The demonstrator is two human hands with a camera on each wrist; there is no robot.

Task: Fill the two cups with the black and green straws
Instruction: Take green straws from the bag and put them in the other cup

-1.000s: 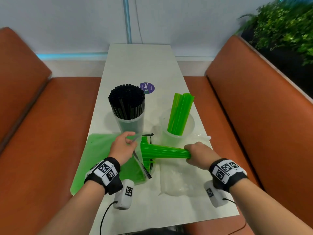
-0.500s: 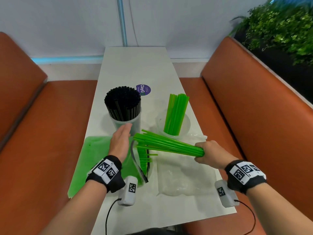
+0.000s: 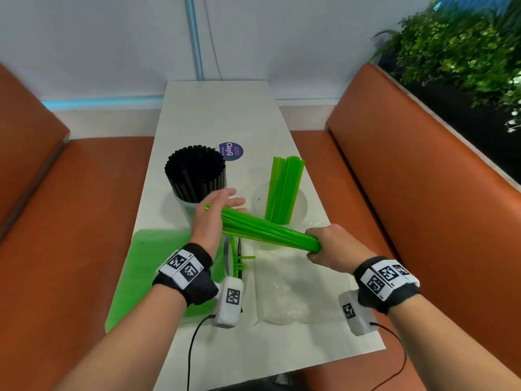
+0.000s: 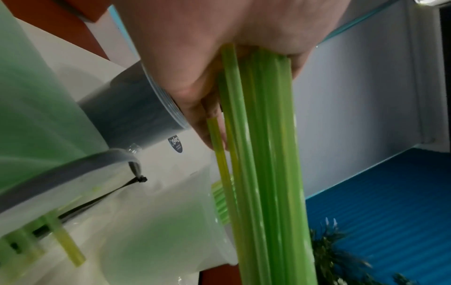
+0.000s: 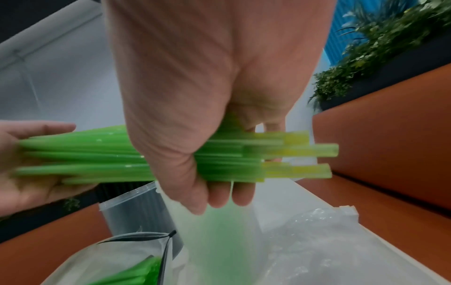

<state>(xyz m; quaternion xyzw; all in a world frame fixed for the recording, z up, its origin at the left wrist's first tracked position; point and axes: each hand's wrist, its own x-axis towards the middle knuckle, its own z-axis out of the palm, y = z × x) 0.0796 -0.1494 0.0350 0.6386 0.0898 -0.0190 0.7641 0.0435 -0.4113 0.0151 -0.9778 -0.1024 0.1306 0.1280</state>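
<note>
Green straws [image 3: 270,231], black straws [image 3: 194,172], orange benches [image 3: 423,176], white table [image 3: 222,117]

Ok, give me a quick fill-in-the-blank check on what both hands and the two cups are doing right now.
1. The right hand grips one end of a bundle of ____ straws.
2. The left hand, fingers straight, touches the bundle's other end with its ____.
3. The cup on the left is packed with ____ straws.
4. The cup on the right holds green straws and looks only ____ full.

Missing words: green; palm; black; partly
</note>
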